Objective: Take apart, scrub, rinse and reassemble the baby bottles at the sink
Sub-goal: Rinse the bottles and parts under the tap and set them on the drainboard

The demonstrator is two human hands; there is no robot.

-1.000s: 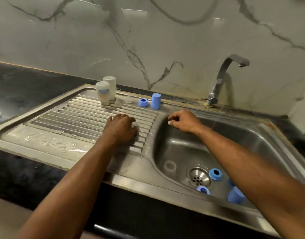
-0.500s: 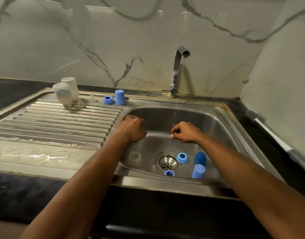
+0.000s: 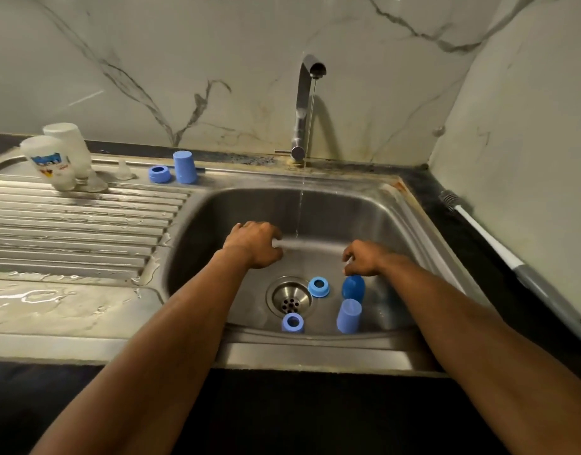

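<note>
- The left hand (image 3: 254, 244) hovered inside the sink basin (image 3: 394, 224) with its fingers curled; something pale showed at the fingertips, though whether it was gripping anything could not be told.
- The right hand (image 3: 364, 259) hung with fingers bent downward, tips just above, perhaps touching, a dark blue cap (image 3: 353, 288).
- A thin stream from the tap (image 3: 307, 103) fell between the hands.
- Below the hands, around the drain (image 3: 290, 298), lay two blue rings (image 3: 318, 286) (image 3: 293, 322) and a light blue cap (image 3: 348, 315).
- Two upturned bottles (image 3: 49, 162) (image 3: 70, 147), a ring (image 3: 160, 174) and a cap (image 3: 184, 166) stood on the drainboard (image 3: 75, 231), well left of the hands.
</note>
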